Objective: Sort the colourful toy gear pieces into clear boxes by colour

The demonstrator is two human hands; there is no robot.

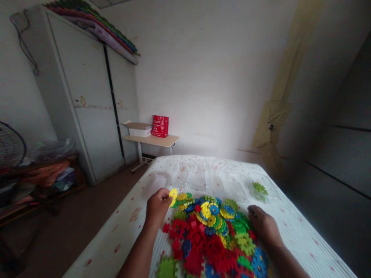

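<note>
My left hand [157, 206] pinches a yellow notched plastic disc [173, 197] at the far left edge of a heap of building pieces. The heap mixes notched discs in yellow, blue [214, 209] and green with red square interlocking pieces [197, 235] and light green square ones [245, 243]. On the heap's right side, my right hand [264, 225] is held low with its fingers curled. A small dark bit shows between those fingers, too blurred to name.
Clear plastic trays stand along the back of the cloth-covered table [292, 231]; the right one [268, 189] holds light green pieces [260, 188]. Beyond are a small desk [165, 141] with a red bag [160, 126] and a white box [139, 131], a cabinet [87, 88] and a fan [10, 146].
</note>
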